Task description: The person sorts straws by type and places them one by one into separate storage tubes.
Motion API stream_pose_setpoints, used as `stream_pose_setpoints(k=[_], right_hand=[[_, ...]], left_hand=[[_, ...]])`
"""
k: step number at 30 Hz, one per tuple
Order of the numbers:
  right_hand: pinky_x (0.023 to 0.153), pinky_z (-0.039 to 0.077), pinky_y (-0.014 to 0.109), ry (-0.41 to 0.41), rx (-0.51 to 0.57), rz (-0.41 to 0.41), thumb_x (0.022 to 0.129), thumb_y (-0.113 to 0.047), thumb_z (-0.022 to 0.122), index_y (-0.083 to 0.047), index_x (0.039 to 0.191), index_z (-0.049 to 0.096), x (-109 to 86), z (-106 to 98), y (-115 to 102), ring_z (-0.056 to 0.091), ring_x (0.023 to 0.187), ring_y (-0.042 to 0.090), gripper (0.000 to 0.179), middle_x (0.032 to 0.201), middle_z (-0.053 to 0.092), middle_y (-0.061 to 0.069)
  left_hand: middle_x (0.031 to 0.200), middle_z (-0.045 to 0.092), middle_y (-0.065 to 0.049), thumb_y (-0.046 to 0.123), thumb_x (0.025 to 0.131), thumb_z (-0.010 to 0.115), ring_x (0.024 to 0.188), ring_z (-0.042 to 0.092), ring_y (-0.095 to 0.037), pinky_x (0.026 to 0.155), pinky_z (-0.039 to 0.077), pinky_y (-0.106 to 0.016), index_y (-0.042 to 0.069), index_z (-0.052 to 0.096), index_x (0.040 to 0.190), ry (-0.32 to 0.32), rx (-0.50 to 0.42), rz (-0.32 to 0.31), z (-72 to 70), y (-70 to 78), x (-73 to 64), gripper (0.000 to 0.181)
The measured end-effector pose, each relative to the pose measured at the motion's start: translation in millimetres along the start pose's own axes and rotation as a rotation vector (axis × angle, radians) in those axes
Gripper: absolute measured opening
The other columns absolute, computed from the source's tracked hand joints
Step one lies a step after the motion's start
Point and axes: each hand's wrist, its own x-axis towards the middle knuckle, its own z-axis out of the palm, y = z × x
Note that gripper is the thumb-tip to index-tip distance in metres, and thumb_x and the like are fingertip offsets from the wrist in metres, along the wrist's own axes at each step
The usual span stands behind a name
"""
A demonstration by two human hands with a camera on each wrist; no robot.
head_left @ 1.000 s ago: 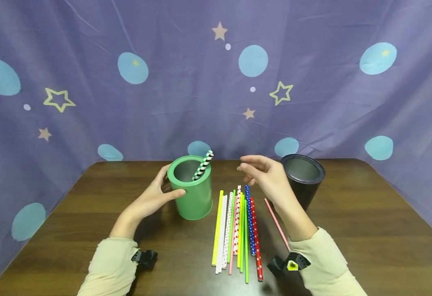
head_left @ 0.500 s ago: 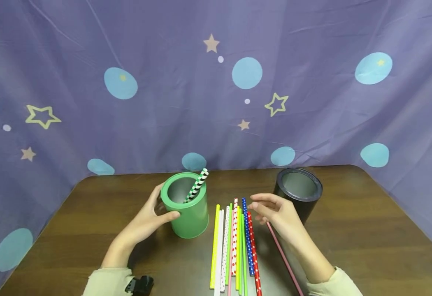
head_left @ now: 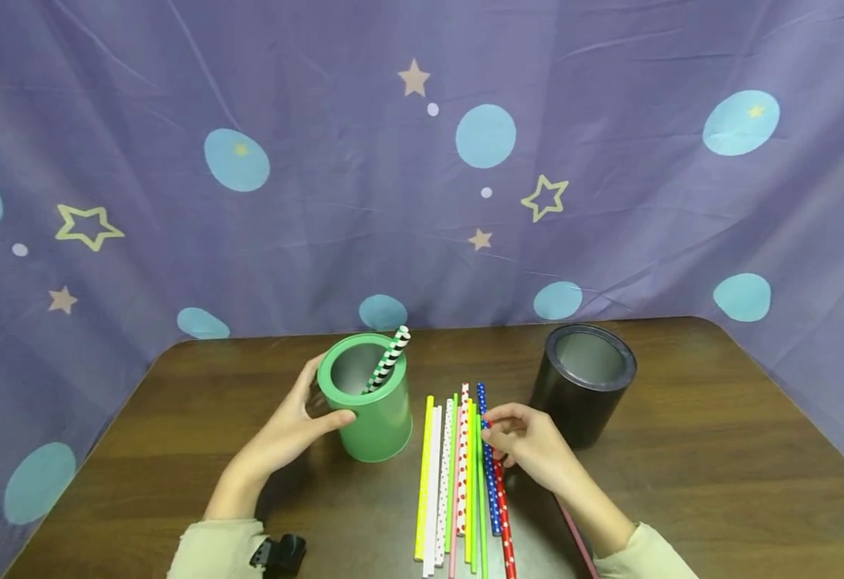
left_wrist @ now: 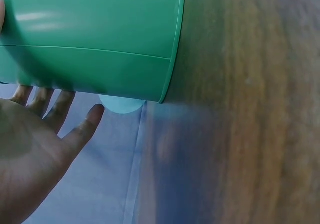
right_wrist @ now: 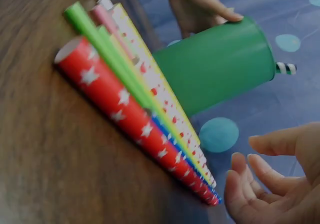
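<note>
My left hand (head_left: 277, 441) holds the side of a green can (head_left: 378, 422), thumb near its rim and fingers round the far side, as the left wrist view also shows. Striped straws (head_left: 391, 358), black-and-white and green-and-white, lean out of the can. My right hand (head_left: 534, 450) hovers at the upper ends of several paper straws on the table, closest to a blue one with white dots (head_left: 493, 498) and a red one with white stars (right_wrist: 120, 101). In the right wrist view its fingers are bent, apart from the thumb, with nothing between them.
Behind the right hand stands a black can (head_left: 574, 402). A lone pink straw (head_left: 576, 537) lies to the right of the row, partly under the right forearm. The brown wooden table (head_left: 719, 450) ends at a purple curtain (head_left: 306, 241).
My right hand has come down and toward me, from above the straws' far ends to beside the blue and red straws. The left hand keeps its hold on the green can. The head view has tilted.
</note>
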Motion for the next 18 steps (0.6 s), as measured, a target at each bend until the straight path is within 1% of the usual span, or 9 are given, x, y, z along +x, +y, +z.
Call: stream_pose_setpoints(k=[3,7,10,13,16,18], right_hand=[[0.056,0.055,0.034,-0.019,-0.036,0.026,0.088,-0.006,0.071,0.009,0.111,0.061,-1.1,0,6,0.062,0.066,0.021,0.029,0.082,0.063,0.008],[0.055,0.055,0.034,-0.047,-0.083,0.021,0.087,-0.003,0.071,0.010,0.110,0.060,-2.0,-1,8,0.060,0.062,0.020,0.029,0.079,0.060,0.009],[0.053,0.054,0.033,-0.046,-0.132,0.022,0.085,0.002,0.071,0.009,0.107,0.060,-3.0,-2,10,0.058,0.061,0.019,0.026,0.076,0.057,0.008],[0.051,0.054,0.033,-0.046,-0.182,0.034,0.082,0.008,0.072,0.008,0.105,0.062,-4.9,-2,12,0.057,0.059,0.018,0.026,0.075,0.056,0.007],[0.050,0.053,0.033,-0.046,-0.223,0.031,0.079,0.009,0.075,0.007,0.105,0.062,-6.4,-2,12,0.056,0.058,0.017,0.029,0.074,0.057,0.006],[0.048,0.052,0.033,-0.040,-0.255,0.023,0.078,0.007,0.077,0.006,0.106,0.062,-6.8,-2,12,0.056,0.056,0.016,0.031,0.072,0.057,0.005]], left_hand=[[0.149,0.035,-0.013,0.005,0.089,0.072,0.136,0.035,-0.039,0.105,0.031,-0.060,0.013,0.023,0.153,-0.013,-0.018,0.003,1.5,-1.0,0.8,0.081],[0.151,0.034,-0.012,0.009,0.089,0.073,0.139,0.032,-0.038,0.107,0.029,-0.060,0.014,0.024,0.153,-0.010,0.000,0.005,-0.7,3.1,3.8,0.081],[0.152,0.034,-0.012,0.011,0.089,0.074,0.140,0.031,-0.038,0.108,0.028,-0.060,0.015,0.024,0.153,-0.004,0.017,-0.008,-1.2,4.0,4.3,0.082],[0.153,0.032,-0.012,0.012,0.089,0.074,0.141,0.029,-0.039,0.108,0.028,-0.060,0.014,0.022,0.154,-0.012,0.020,-0.022,-1.2,2.9,2.2,0.083],[0.153,0.032,-0.012,0.013,0.090,0.074,0.141,0.029,-0.039,0.108,0.029,-0.060,0.015,0.022,0.154,-0.014,0.021,-0.022,-1.7,2.2,-0.1,0.083],[0.153,0.033,-0.011,0.013,0.090,0.074,0.140,0.031,-0.039,0.107,0.029,-0.060,0.016,0.023,0.154,-0.009,0.026,-0.017,-3.0,2.3,-1.6,0.082]])
